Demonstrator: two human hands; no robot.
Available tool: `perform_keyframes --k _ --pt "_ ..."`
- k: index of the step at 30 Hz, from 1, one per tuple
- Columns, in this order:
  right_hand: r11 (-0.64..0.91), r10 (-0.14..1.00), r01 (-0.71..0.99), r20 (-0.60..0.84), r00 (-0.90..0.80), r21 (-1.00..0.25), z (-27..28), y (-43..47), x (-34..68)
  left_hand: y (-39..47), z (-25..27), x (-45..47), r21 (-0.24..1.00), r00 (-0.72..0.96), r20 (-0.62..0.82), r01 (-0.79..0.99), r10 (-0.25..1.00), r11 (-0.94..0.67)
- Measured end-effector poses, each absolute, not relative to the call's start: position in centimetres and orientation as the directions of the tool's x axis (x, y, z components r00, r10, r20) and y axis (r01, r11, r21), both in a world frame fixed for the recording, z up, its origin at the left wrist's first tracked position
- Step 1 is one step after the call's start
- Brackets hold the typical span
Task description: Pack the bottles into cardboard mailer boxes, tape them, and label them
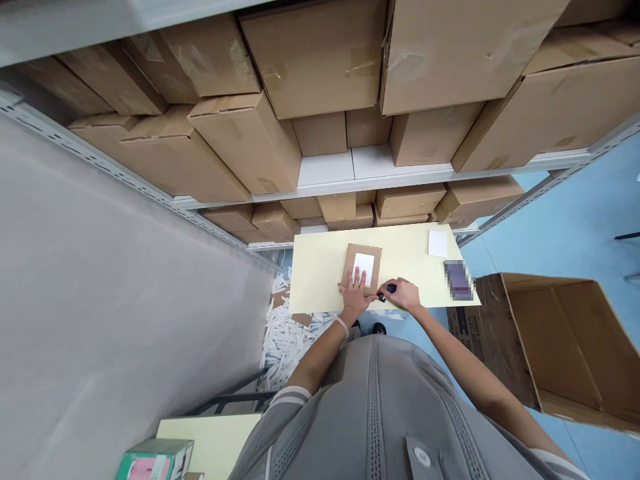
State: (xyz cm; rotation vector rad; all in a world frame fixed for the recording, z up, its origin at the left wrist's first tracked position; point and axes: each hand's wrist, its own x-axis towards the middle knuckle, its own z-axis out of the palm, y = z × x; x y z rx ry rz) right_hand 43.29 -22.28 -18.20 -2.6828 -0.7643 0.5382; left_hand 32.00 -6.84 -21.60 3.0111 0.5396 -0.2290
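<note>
A small flat cardboard box point(375, 257) with a white label point(363, 265) lies on the pale yellow table point(320, 267). My left hand point(355, 293) rests on the box and its label with the fingers spread, and the thumb points toward the box's near right corner. Beside that corner, my right hand point(406, 295) is closed on a small dark-blue and yellow tool, which looks like a tape measure point(389, 289). My fingers cover part of it. The two hands almost meet at the box's near edge.
A white square pad point(437, 243) and a blurred purple-grey item point(458, 280) lie on the table's right side. Shelves of cardboard boxes point(320, 60) rise ahead. A large open carton point(575, 340) stands right; paper strips point(287, 340) litter the floor left, beside a wall.
</note>
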Motion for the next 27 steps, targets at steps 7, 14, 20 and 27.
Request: perform_keyframes --k 7,14,20,27 --pt "-0.667 0.293 -0.247 -0.553 0.780 -0.703 -21.7 -26.8 44.0 -8.4 -21.0 32.4 0.066 0.870 -0.165 0.479 0.464 -0.875" --pt "-0.349 0.156 -0.500 -0.575 0.803 -0.793 -24.4 -28.8 42.2 -8.4 -20.0 31.6 0.117 0.816 -0.297 0.547 0.496 -0.829" --pt "-0.308 0.096 -0.546 -0.596 0.797 -0.779 -24.9 -28.0 43.9 -1.7 -19.1 29.8 0.085 0.920 -0.331 -0.191 -0.209 -0.978" --pt "-0.359 0.127 -0.487 -0.559 0.820 -0.796 -23.9 -24.5 46.1 -1.3 -20.0 34.4 0.041 0.926 -0.243 -0.288 -0.289 -0.957"
